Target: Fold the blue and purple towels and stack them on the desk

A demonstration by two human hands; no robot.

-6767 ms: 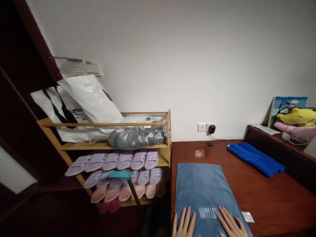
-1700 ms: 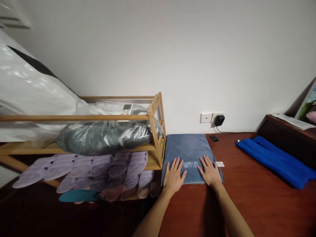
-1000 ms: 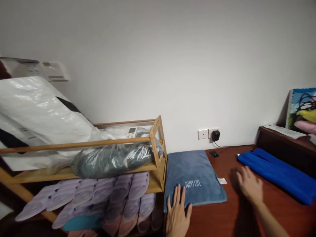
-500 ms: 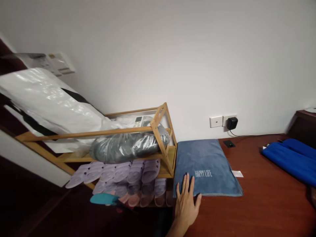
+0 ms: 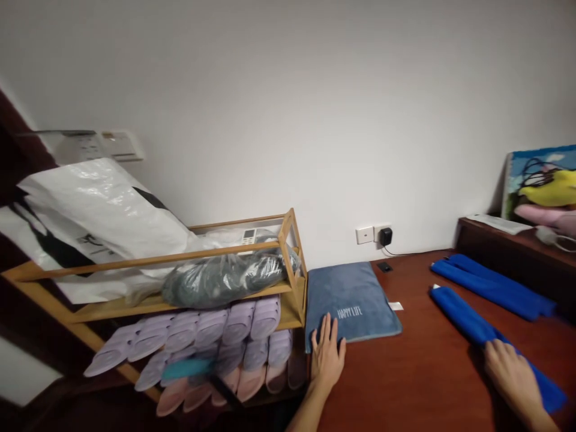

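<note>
My left hand (image 5: 327,354) lies palm down with its fingers apart on the near left edge of a flat blue-grey cushion (image 5: 346,288), which has "HAPPY LIFE" lettering and a white tag on its right side. To the right, my right hand (image 5: 513,375) has its fingers curled over a long folded piece of blue cloth (image 5: 465,315). Behind that one, a second blue cloth piece (image 5: 495,285) lies along the table.
Left of the cushion stands a wooden rack (image 5: 297,300) with lilac slippers (image 5: 238,321), a white bag (image 5: 112,210) and a plastic-wrapped grey bundle (image 5: 225,279). A black plug (image 5: 386,236) sits in the wall socket. A raised dark shelf (image 5: 490,237) borders the reddish-brown table (image 5: 405,384).
My view has swung right. My right hand has come into view on the near blue cloth, which now lies apart from the other piece. My left hand stays on the cushion.
</note>
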